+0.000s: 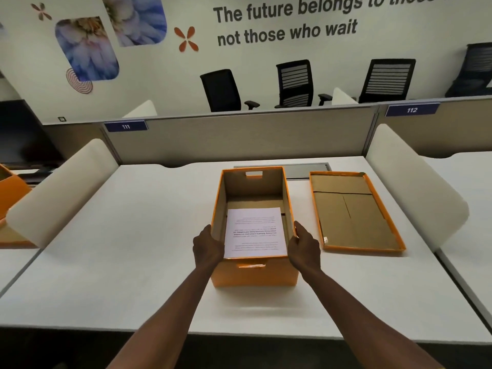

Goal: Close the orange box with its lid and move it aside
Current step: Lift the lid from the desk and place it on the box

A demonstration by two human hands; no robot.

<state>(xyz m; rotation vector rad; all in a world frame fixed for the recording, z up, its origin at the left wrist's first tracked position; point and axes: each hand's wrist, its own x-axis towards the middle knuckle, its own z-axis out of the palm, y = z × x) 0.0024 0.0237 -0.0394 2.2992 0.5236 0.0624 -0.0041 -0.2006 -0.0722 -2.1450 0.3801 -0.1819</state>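
Note:
An open orange box (269,275) stands in the middle of the white desk (119,249), its brown inside showing. A printed white sheet of paper (255,231) lies slanted in it, its near edge over the front rim. My left hand (209,247) and my right hand (303,249) are at the box's near corners and hold the sheet by its left and right edges; the fingers are hidden under it. The orange lid (356,211) lies upside down on the desk, just right of the box, untouched.
Cream side dividers (61,193) (415,187) bound the desk left and right, and a grey partition (239,137) closes the back. A grey cable hatch (306,169) sits behind the box. Another orange box (10,193) is on the neighbouring desk at far left.

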